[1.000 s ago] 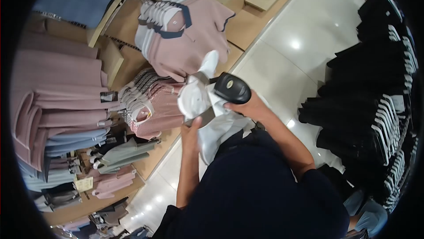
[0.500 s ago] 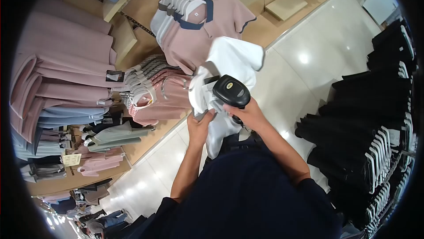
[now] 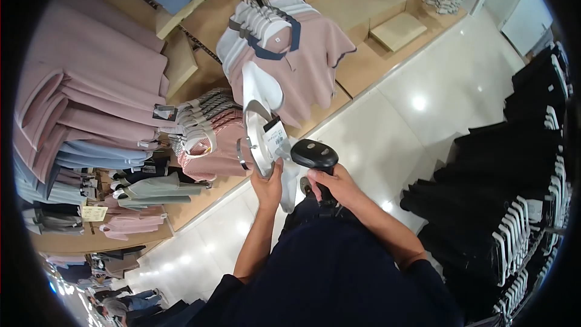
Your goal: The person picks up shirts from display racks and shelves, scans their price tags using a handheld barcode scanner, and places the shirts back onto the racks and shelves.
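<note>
My left hand (image 3: 268, 185) is closed on a white garment (image 3: 261, 88) on a white hanger (image 3: 256, 139), gripping it near its lower edge. The metal hook of the hanger points left. A black and white tag (image 3: 276, 137) lies over the garment, its printed side up. In my right hand (image 3: 333, 183) is a black handheld scanner (image 3: 314, 154), with my fingers wrapped round its handle. The scanner's head is just right of the tag, apart from it.
Pink polo shirts (image 3: 315, 55) hang beyond my hands, with striped shirts (image 3: 227, 142) below them. Folded pink garments (image 3: 91, 67) fill the left. Black garments (image 3: 484, 170) hang on a rack at the right, beside the tiled floor (image 3: 405, 121). A person (image 3: 130, 306) is at the lower left.
The white garment has turned edge-on and shifted left, and its tag now shows plainly. The scanner has moved slightly down and away from the garment. The view has shifted.
</note>
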Motion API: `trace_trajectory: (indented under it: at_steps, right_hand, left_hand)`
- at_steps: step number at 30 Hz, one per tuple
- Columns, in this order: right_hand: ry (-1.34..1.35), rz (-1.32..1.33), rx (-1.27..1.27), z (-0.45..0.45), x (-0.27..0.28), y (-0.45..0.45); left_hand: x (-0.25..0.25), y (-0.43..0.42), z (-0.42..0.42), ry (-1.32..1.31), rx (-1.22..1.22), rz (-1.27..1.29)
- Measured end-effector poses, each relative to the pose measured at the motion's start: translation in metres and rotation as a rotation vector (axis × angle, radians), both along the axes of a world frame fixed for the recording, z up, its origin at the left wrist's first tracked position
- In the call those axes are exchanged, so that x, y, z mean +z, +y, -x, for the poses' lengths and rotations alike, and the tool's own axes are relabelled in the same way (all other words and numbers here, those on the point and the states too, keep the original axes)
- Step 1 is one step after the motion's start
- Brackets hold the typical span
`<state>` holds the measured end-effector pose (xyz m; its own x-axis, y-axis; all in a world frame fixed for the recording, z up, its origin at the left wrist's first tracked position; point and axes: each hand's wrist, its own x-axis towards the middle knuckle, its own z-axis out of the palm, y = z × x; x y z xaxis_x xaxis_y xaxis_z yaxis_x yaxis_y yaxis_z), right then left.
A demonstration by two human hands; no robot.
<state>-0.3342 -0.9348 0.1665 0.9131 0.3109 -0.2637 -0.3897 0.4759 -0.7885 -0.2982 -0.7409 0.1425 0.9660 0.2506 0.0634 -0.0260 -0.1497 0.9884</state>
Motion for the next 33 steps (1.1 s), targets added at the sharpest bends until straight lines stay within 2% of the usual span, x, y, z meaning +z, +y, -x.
trace_trajectory:
  at_steps: [3, 6, 9, 12, 13, 17, 22, 25, 28, 29, 33]
  right_hand:
    - [-0.028, -0.008, -0.086, -0.002, -0.008, -0.006]
    - [-0.016, 0.007, -0.127, 0.001, -0.027, -0.028]
    - [0.04, 0.067, -0.2, 0.012, -0.051, -0.052]
    - [0.013, 0.116, -0.238, 0.019, -0.068, -0.067]
    - [0.005, 0.122, -0.255, 0.019, -0.07, -0.069]
    - [0.026, 0.236, -0.247, 0.003, -0.074, -0.068]
    - [0.077, 0.398, -0.21, -0.037, -0.097, -0.057]
    - [0.131, 0.49, -0.215, -0.062, -0.099, -0.047]
    - [0.182, 0.506, -0.296, -0.09, -0.089, -0.03]
    - [0.178, 0.558, -0.287, -0.1, -0.085, -0.027]
    - [0.23, 0.621, -0.374, -0.14, -0.067, -0.004]
  left_hand:
    - [0.001, 0.016, 0.001, 0.05, -0.026, -0.043]
    - [0.024, 0.055, 0.0, 0.035, -0.092, -0.316]
    - [0.04, 0.099, -0.002, 0.024, -0.119, -0.411]
    - [0.043, 0.134, -0.003, 0.09, -0.12, -0.607]
    - [0.053, 0.135, -0.005, 0.185, -0.104, -0.675]
    - [0.044, 0.148, -0.041, 0.198, -0.064, -0.905]
    - [0.031, 0.174, -0.147, 0.376, -0.006, -1.099]
    - [0.022, 0.192, -0.217, 0.342, 0.035, -1.189]
    - [-0.019, 0.226, -0.294, 0.309, 0.037, -1.173]
    - [-0.009, 0.22, -0.314, 0.417, 0.034, -1.122]
    - [-0.071, 0.245, -0.412, 0.082, -0.083, -1.166]
